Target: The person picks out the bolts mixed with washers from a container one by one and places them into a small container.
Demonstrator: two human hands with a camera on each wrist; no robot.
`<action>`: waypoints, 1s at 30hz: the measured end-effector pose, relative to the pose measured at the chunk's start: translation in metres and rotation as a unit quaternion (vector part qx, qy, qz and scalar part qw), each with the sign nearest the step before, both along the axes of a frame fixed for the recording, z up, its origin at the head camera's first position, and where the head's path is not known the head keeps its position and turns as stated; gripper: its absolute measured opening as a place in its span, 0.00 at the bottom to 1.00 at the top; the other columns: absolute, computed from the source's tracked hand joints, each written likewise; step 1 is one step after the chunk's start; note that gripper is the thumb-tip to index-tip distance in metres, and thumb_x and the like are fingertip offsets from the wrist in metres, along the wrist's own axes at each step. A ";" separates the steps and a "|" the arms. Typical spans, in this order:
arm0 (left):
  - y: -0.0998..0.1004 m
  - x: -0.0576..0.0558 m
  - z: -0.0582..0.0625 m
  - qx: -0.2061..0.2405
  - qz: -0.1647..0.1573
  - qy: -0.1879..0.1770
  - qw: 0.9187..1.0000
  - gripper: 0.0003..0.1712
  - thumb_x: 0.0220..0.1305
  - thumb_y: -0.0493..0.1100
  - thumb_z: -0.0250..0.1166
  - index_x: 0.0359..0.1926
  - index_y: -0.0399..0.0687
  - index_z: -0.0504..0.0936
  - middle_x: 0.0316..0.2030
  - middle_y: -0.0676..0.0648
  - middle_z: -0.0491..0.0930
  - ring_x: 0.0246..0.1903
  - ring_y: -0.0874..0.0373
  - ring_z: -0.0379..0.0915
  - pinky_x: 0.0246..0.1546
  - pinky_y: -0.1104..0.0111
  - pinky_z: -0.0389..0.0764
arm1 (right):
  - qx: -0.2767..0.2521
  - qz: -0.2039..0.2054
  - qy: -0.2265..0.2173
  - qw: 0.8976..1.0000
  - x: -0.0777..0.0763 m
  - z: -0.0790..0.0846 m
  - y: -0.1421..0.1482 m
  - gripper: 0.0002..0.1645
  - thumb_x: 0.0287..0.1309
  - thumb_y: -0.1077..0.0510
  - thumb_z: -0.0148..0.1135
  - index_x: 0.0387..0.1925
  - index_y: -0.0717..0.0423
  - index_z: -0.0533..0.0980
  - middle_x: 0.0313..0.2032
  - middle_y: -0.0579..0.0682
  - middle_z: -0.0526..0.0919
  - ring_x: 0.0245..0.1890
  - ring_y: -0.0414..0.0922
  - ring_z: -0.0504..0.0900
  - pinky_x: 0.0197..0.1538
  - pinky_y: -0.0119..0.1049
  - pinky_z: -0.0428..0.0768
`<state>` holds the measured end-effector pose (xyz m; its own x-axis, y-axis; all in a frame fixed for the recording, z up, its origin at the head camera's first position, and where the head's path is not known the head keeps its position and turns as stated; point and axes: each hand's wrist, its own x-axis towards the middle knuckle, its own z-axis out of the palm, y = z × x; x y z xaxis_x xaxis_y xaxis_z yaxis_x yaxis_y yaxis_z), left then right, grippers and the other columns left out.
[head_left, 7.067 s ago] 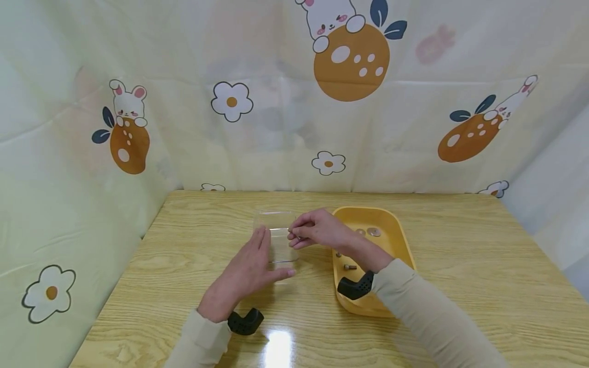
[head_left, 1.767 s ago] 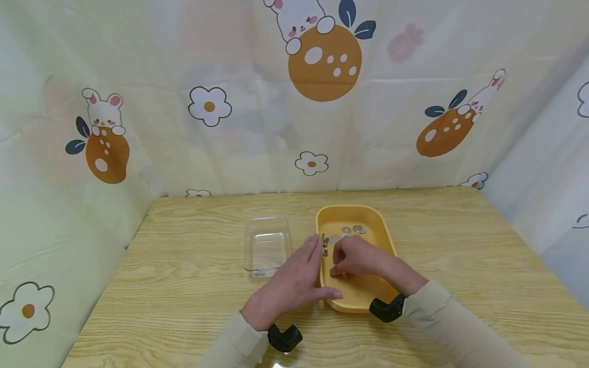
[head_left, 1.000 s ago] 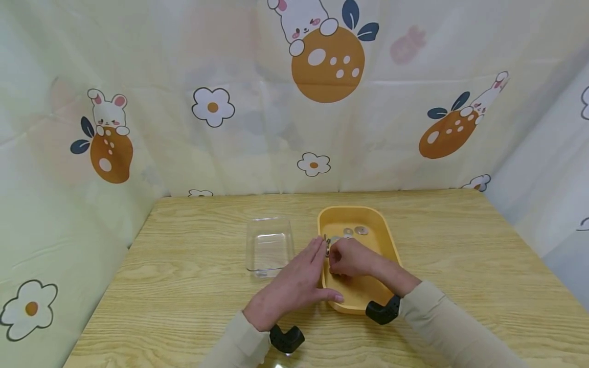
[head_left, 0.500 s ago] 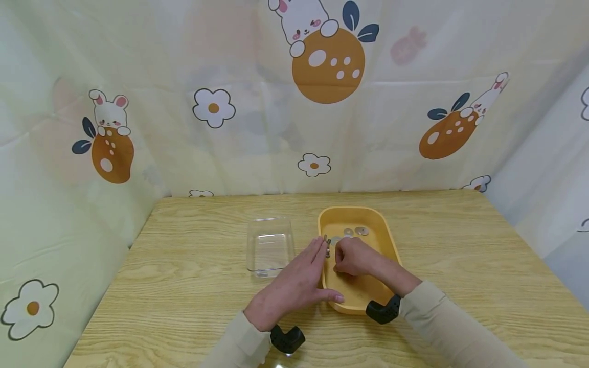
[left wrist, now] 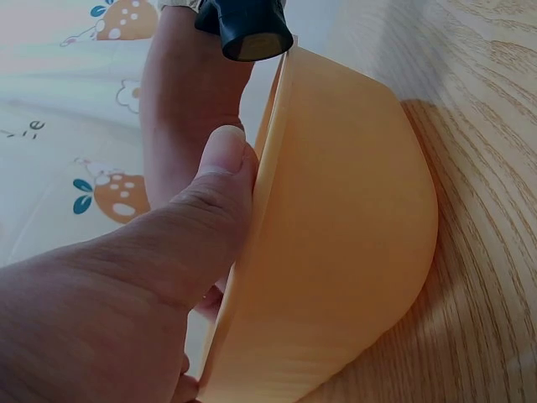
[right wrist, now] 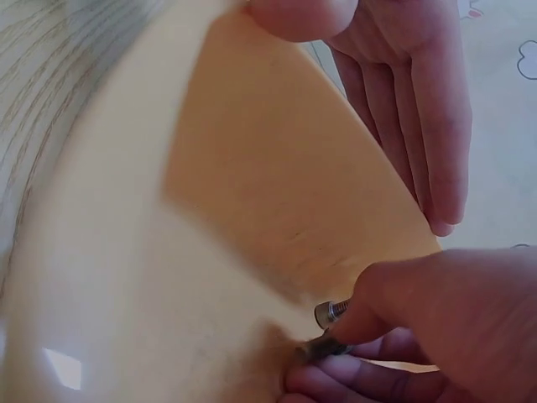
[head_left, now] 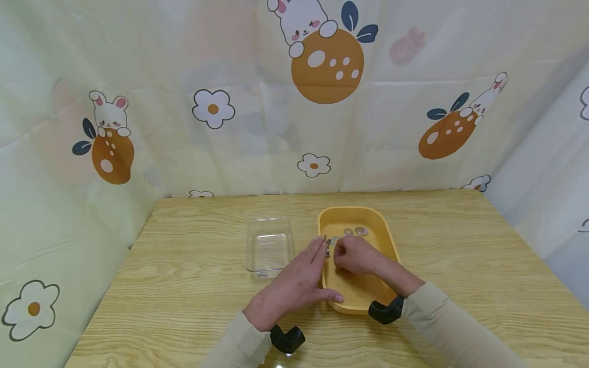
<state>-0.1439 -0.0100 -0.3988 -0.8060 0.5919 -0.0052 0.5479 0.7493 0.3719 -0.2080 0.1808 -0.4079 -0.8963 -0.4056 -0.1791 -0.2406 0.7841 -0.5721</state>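
My right hand reaches into the yellow tray with its fingers curled. In the right wrist view, thumb and fingers pinch a dark metal bolt. Close beside it shows a second socket-head bolt with a threaded shank; whether the fingers touch that one I cannot tell. Along the tray's left rim lies my left hand, its fingers straight and its thumb resting on the near rim. More small bolts lie by the tray's left wall, just past the left fingertips.
Several flat round washers lie toward the tray's far end. Left of the tray, a clear plastic box stands on the wooden table. A patterned curtain hangs behind the table and at its sides.
Several seconds ago both hands were at the clear box; since then they have moved right to the yellow tray. Over the last second, the right fingers shift only slightly and the left hand stays put.
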 end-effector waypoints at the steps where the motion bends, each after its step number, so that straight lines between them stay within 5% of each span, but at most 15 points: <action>1: 0.000 0.000 0.000 -0.001 0.000 -0.001 1.000 0.65 0.56 0.73 0.61 0.78 0.37 0.45 0.79 0.39 0.43 0.78 0.49 0.42 0.76 0.59 0.57 | -0.008 -0.001 -0.003 1.000 0.000 0.000 0.000 0.05 0.56 0.66 0.61 0.27 0.58 0.79 0.20 0.47 0.79 0.18 0.38 0.74 0.23 0.29 0.72; 13: 0.000 0.000 0.000 0.004 0.001 -0.006 1.000 0.65 0.56 0.73 0.61 0.78 0.38 0.44 0.79 0.40 0.42 0.78 0.50 0.42 0.75 0.60 0.57 | -0.104 -0.021 -0.066 0.992 -0.003 -0.005 0.004 0.07 0.58 0.65 0.59 0.34 0.65 0.81 0.24 0.54 0.83 0.24 0.44 0.80 0.29 0.35 0.81; 30: 0.000 -0.002 -0.002 0.013 -0.003 -0.003 1.000 0.65 0.56 0.70 0.64 0.78 0.36 0.43 0.78 0.38 0.44 0.78 0.48 0.44 0.75 0.59 0.59 | -0.217 0.023 -0.176 0.960 -0.005 -0.010 0.011 0.11 0.66 0.67 0.53 0.44 0.71 0.77 0.32 0.60 0.80 0.28 0.46 0.82 0.35 0.39 0.87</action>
